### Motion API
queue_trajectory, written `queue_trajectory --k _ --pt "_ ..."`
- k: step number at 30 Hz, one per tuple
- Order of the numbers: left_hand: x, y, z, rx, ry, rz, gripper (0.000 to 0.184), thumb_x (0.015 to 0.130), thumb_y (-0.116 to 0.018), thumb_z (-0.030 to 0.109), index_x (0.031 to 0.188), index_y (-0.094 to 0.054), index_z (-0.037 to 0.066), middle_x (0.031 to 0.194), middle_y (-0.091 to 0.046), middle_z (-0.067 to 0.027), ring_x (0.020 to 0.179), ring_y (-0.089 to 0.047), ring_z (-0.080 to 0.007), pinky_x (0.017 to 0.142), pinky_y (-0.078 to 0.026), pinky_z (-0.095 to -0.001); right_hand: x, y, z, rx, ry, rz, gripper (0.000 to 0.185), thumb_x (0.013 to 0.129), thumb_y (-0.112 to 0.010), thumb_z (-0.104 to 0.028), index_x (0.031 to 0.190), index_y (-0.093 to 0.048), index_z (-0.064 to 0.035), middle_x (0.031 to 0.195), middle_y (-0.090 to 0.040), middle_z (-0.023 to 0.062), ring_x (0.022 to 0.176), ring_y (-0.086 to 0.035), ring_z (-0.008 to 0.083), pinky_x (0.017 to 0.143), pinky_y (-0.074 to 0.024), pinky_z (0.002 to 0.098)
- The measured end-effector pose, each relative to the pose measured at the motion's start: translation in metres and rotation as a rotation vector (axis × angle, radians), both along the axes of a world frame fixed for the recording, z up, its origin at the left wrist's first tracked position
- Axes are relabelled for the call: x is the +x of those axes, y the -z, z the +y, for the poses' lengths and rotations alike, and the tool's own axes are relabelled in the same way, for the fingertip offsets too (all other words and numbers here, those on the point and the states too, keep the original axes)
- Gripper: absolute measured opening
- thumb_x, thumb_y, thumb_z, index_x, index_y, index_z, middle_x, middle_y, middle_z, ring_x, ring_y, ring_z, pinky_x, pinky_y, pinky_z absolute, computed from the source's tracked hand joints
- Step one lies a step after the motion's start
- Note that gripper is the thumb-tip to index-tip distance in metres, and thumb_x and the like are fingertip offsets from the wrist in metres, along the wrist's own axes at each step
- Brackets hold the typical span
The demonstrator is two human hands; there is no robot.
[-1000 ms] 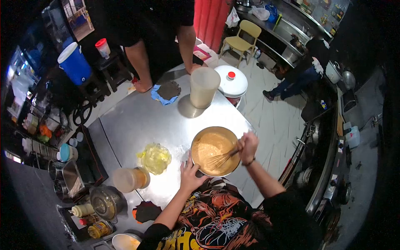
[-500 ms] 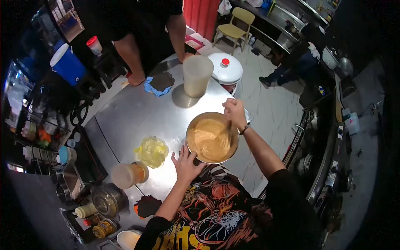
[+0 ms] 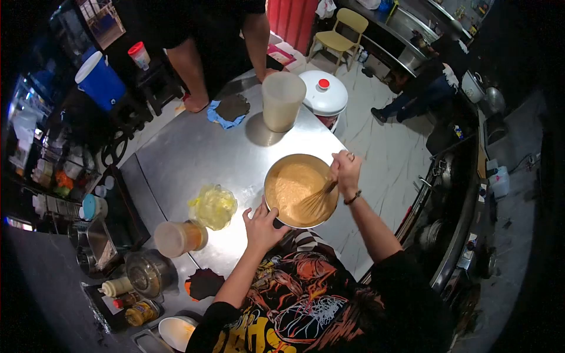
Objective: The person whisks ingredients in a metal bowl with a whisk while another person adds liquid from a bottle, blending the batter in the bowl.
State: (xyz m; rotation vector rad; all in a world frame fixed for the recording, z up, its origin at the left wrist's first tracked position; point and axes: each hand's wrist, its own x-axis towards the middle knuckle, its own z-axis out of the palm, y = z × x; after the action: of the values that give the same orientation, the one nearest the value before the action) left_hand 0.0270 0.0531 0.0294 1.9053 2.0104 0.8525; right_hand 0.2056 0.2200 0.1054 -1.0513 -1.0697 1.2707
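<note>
A metal mixing bowl (image 3: 268,206) of thick orange-tan batter (image 3: 293,183) stands near the edge of the steel table. My right hand (image 3: 347,172) is closed around the handle of a whisk (image 3: 315,203) at the bowl's right side. The whisk leans, and its wires dip into the batter. At the lower left of the bowl, my left hand (image 3: 263,229) grips the rim with thumb and fingers, the other fingers spread. Left of that hand lies a clear plastic bag (image 3: 215,207) with yellow residue. A tub with orange-brown contents (image 3: 181,237) is beside the bag.
A tall translucent container (image 3: 282,103) and a cloth (image 3: 231,112) sit on the far part of the steel table (image 3: 176,159). Another person's hands (image 3: 196,103) rest on its far edge. A white lidded pot (image 3: 323,97) stands beyond. Jars (image 3: 141,312) crowd the lower left.
My right hand has moved slightly right and down, and the whisk now slants more toward the left across the batter. My left hand stays at the bowl's rim.
</note>
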Motion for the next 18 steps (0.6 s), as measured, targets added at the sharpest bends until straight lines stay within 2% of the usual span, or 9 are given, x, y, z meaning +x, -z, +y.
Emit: queue_trajectory --k 5,7,8,10,11,13,16,17,18 --pt "-0.009 0.011 0.006 -0.053 0.116 -0.093 0.050 0.059 -0.076 0.044 0.092 -0.059 0.010 0.127 -0.046 -0.0310 0.110 -0.055 -0.0316 0.093 -0.033 -0.0421 -0.044 0.018 -0.033 -0.105 0.034 0.349 0.032 0.081 -0.055 -0.010 0.054 -0.038 -0.0074 0.050 -0.041 0.0023 0.036 -0.033 0.0111 0.035 -0.0322 0.0285" --pt "-0.011 0.005 0.008 -0.088 0.135 -0.127 0.051 0.059 -0.076 0.044 0.093 -0.060 0.009 0.126 -0.048 -0.0304 0.108 -0.055 -0.0325 0.090 -0.037 -0.0401 -0.061 0.049 -0.028 0.460 -0.111 0.084 0.031 0.084 -0.053 -0.010 0.055 -0.043 -0.0049 0.052 -0.045 0.0050 0.042 -0.042 0.0132 0.042 -0.0377 0.0299" --pt "-0.011 0.002 0.008 -0.093 0.131 -0.123 0.051 0.059 -0.076 0.044 0.093 -0.060 0.009 0.126 -0.048 -0.0304 0.108 -0.055 -0.0325 0.090 -0.037 -0.0401 -0.064 0.039 -0.028 0.455 -0.113 0.090 0.031 0.084 -0.053 -0.010 0.055 -0.043 -0.0049 0.052 -0.045 0.0050 0.042 -0.042 0.0132 0.042 -0.0377 0.0299" --pt "-0.009 -0.002 0.004 -0.147 0.106 -0.218 0.053 0.060 -0.076 0.046 0.094 -0.061 0.008 0.124 -0.049 -0.0291 0.109 -0.056 -0.0309 0.091 -0.036 -0.0421 -0.071 0.008 -0.027 1.202 -0.466 -0.391 0.031 0.084 -0.058 -0.015 0.055 -0.052 -0.0042 0.050 -0.050 0.0065 0.042 -0.047 0.0135 0.043 -0.0373 0.0267" --pt "-0.008 -0.002 0.002 -0.151 0.112 -0.219 0.053 0.060 -0.076 0.046 0.094 -0.061 0.008 0.124 -0.049 -0.0291 0.109 -0.056 -0.0309 0.091 -0.036 -0.0421 -0.073 0.010 -0.026 1.196 -0.462 -0.394 0.031 0.084 -0.058 -0.015 0.055 -0.052 -0.0042 0.050 -0.050 0.0065 0.042 -0.047 0.0135 0.043 -0.0373 0.0267" --pt "-0.003 -0.004 0.000 -0.092 0.067 -0.028 0.054 0.061 -0.075 0.048 0.095 -0.062 0.009 0.122 -0.052 -0.0279 0.110 -0.056 -0.0307 0.090 -0.035 -0.0446 -0.071 0.014 -0.020 0.929 -0.460 -0.517 0.034 0.085 -0.060 -0.021 0.058 -0.054 -0.0015 0.054 -0.053 0.0104 0.043 -0.044 0.0176 0.044 -0.0359 0.0284" --pt "0.004 -0.002 -0.004 0.066 0.053 0.063 0.054 0.060 -0.075 0.049 0.095 -0.062 0.010 0.121 -0.052 -0.0286 0.111 -0.055 -0.0316 0.090 -0.033 -0.0465 -0.050 0.006 0.026 0.233 -0.241 -0.415 0.042 0.088 -0.059 -0.027 0.062 -0.051 0.0039 0.048 -0.048 0.0063 0.042 -0.035 0.0145 0.044 -0.0334 0.0321" --pt "0.005 -0.004 -0.007 0.099 0.032 0.093 0.053 0.060 -0.075 0.049 0.094 -0.062 0.010 0.121 -0.052 -0.0291 0.112 -0.055 -0.0322 0.091 -0.033 -0.0466 -0.033 0.017 0.043 0.109 -0.189 -0.452 0.044 0.092 -0.053 -0.023 0.054 -0.046 -0.0029 0.045 -0.041 -0.0030 0.035 -0.039 0.0114 0.036 -0.0313 0.0279" --pt "0.004 0.001 -0.008 0.098 0.038 0.068 0.052 0.058 -0.076 0.047 0.091 -0.061 0.011 0.123 -0.050 -0.0301 0.112 -0.054 -0.0323 0.090 -0.034 -0.0464 -0.023 0.010 0.042 -0.169 -0.159 -0.183 0.047 0.092 -0.053 -0.026 0.050 -0.039 -0.0098 0.043 -0.038 -0.0023 0.032 -0.035 0.0098 0.032 -0.0268 0.0264"
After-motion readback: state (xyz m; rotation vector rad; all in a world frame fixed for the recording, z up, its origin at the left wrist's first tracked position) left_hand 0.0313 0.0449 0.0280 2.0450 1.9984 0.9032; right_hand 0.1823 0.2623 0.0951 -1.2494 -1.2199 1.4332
